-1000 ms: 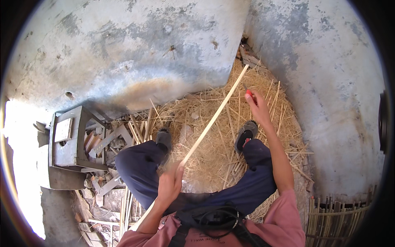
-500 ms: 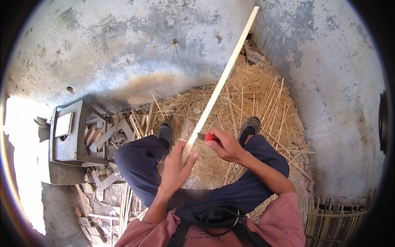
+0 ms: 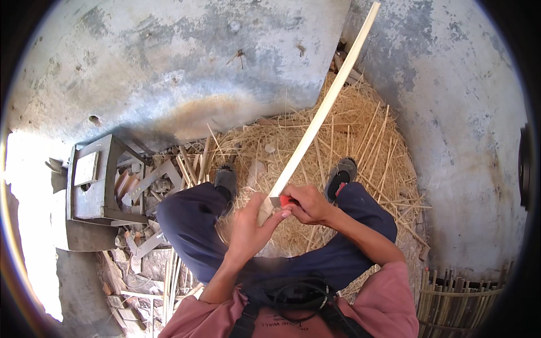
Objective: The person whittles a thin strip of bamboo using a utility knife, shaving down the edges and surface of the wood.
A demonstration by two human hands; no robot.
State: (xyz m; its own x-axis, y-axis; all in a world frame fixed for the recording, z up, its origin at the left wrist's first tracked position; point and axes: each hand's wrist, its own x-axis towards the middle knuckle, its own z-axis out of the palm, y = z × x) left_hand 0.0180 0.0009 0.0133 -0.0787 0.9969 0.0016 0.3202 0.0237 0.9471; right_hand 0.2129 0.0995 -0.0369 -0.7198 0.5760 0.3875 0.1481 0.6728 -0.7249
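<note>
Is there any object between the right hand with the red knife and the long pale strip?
Nothing visible. The right hand presses the red-handled knife directly against the strip, which the left hand grips just below.

A long pale strip (image 3: 321, 115) rises from the lap toward the upper right. The left hand (image 3: 248, 231) grips its lower end; the right hand (image 3: 307, 205) holds a red-handled blade (image 3: 284, 200) against it. Below lie straw (image 3: 349, 141) and two shoes — a grey wooden box (image 3: 93, 180) at left.
</note>
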